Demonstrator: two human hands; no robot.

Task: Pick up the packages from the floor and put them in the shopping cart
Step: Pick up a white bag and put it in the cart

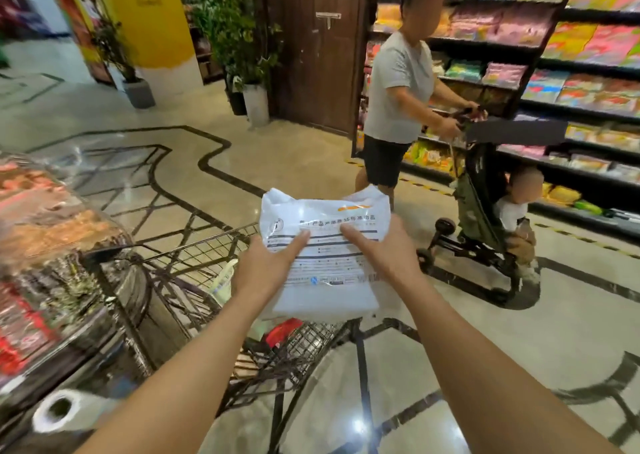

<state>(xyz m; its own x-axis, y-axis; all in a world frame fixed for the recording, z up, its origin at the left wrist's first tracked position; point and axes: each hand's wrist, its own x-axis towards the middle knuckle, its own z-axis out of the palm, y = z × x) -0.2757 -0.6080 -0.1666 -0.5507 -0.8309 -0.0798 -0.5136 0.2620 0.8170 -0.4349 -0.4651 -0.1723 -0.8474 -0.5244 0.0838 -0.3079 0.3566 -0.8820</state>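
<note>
A white plastic package (pixel 329 280) with printed text and dark lines is held in the air above the wire shopping cart (pixel 207 246). My left hand (pixel 263 263) grips its left edge, thumb on top. My right hand (pixel 377 249) grips its right edge, thumb also on top. Inside the cart's basket lie another white package (pixel 221 280) and a red item (pixel 282 330), both partly hidden by the held package.
A person (pixel 398 83) pushes a stroller (pixel 481 218) with a child just beyond the cart on the right. Stocked shelves (pixel 571 73) line the right side. A display counter (pixel 52 246) stands at left, with a tape roll (pixel 57 410). Potted plants (pixel 249 73) stand at the back.
</note>
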